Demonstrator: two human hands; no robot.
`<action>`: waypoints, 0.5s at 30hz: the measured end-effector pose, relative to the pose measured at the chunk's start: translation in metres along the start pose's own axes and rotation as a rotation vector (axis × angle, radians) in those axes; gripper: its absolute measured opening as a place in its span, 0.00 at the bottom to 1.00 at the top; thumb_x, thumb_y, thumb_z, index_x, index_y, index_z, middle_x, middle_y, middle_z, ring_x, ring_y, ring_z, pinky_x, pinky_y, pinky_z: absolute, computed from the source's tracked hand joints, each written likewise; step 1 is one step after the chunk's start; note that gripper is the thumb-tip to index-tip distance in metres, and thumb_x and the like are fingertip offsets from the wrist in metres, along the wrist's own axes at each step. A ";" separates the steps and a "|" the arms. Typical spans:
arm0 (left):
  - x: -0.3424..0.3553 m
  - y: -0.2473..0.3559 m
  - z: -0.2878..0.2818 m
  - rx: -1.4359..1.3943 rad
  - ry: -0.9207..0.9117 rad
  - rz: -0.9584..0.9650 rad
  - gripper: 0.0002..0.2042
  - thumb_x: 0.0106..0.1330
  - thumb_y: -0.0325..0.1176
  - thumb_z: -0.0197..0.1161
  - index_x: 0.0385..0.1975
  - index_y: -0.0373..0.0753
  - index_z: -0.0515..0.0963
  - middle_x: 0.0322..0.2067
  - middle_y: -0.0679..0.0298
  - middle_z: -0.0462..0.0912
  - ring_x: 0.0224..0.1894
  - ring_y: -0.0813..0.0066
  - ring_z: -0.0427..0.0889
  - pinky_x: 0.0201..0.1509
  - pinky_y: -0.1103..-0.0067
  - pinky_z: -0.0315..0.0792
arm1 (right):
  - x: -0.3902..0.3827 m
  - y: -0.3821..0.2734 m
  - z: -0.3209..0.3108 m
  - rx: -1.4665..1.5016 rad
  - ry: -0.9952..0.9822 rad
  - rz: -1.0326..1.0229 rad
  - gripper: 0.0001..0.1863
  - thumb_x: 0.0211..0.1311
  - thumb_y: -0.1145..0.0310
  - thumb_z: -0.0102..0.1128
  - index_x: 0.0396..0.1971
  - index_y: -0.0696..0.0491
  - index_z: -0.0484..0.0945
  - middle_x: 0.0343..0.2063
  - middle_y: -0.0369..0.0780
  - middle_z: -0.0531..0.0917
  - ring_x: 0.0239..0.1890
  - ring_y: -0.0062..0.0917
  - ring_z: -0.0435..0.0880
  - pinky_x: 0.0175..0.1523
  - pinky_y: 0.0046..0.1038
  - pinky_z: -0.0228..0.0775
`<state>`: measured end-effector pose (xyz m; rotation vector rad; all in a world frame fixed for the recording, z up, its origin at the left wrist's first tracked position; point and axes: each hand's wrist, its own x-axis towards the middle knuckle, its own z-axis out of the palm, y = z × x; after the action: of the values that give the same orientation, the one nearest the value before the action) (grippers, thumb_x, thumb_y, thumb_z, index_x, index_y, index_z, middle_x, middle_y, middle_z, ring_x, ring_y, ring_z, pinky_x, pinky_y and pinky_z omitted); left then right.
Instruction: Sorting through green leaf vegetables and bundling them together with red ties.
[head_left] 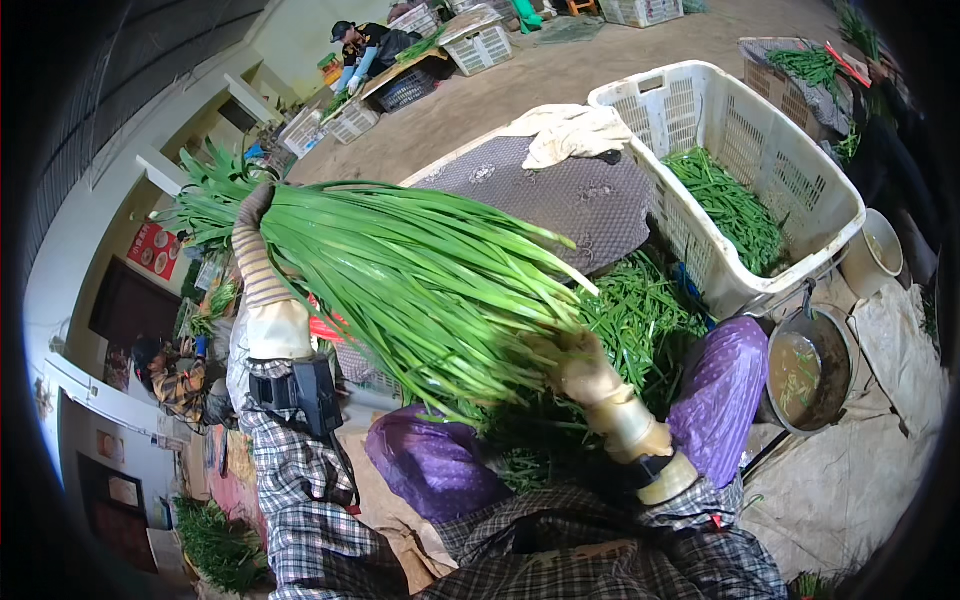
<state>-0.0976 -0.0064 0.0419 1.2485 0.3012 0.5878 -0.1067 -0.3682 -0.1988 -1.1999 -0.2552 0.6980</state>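
Note:
A large bunch of long green garlic chives [420, 260] is held up across my lap, its leafy tips at the far left and its paler ends toward the right. My left hand [254, 232], in a striped glove, is wrapped round the bunch near its tips. Close against the lower right ends is my gloved right hand [577, 368], its fingers smeared by motion, so I cannot tell whether they grip any stalks. Below the bunch lies a heap of loose green leaves [645, 315], between my purple-covered knees.
A patterned mat-topped surface [540, 205] with a cloth [570, 135] stands ahead. To its right is a white crate [715, 240] holding greens [725, 205]. A pot of murky water [795, 375] and a bucket [875, 250] sit at right. Other people [362, 50] work farther off.

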 end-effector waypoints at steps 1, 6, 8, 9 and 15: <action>-0.011 -0.012 0.019 -0.041 -0.020 -0.009 0.12 0.57 0.38 0.66 0.32 0.34 0.81 0.30 0.56 0.85 0.29 0.59 0.83 0.37 0.67 0.80 | -0.002 0.002 -0.013 -0.133 0.079 0.036 0.11 0.64 0.67 0.54 0.42 0.54 0.78 0.30 0.37 0.80 0.33 0.29 0.79 0.43 0.32 0.73; -0.013 0.019 -0.010 0.031 -0.068 -0.021 0.12 0.60 0.38 0.65 0.36 0.36 0.81 0.34 0.58 0.85 0.34 0.63 0.83 0.42 0.68 0.80 | -0.034 0.028 -0.052 -1.118 0.139 -0.331 0.21 0.58 0.72 0.60 0.52 0.55 0.73 0.37 0.49 0.82 0.39 0.40 0.83 0.43 0.37 0.75; -0.014 0.017 -0.012 0.010 -0.061 0.002 0.12 0.60 0.38 0.65 0.35 0.36 0.81 0.34 0.59 0.85 0.34 0.62 0.83 0.42 0.68 0.80 | -0.048 -0.022 -0.025 -1.066 0.185 -0.597 0.34 0.55 0.71 0.63 0.63 0.56 0.62 0.48 0.51 0.78 0.47 0.40 0.81 0.49 0.36 0.74; -0.010 0.007 -0.007 -0.033 -0.074 0.010 0.11 0.60 0.38 0.65 0.34 0.36 0.81 0.33 0.59 0.85 0.33 0.62 0.83 0.41 0.68 0.80 | -0.042 -0.030 -0.016 -1.037 0.256 -0.847 0.31 0.57 0.69 0.62 0.61 0.55 0.64 0.44 0.48 0.79 0.45 0.36 0.81 0.47 0.34 0.75; 0.011 0.055 -0.069 0.115 0.091 0.007 0.14 0.60 0.41 0.65 0.36 0.36 0.81 0.35 0.56 0.85 0.34 0.58 0.83 0.43 0.64 0.79 | -0.010 -0.014 0.010 -0.915 0.070 -0.916 0.08 0.61 0.67 0.55 0.24 0.54 0.73 0.21 0.44 0.78 0.23 0.35 0.80 0.29 0.33 0.73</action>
<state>-0.1385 0.0655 0.0741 1.3360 0.4112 0.6420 -0.1146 -0.3697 -0.1803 -1.7429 -1.0593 -0.3295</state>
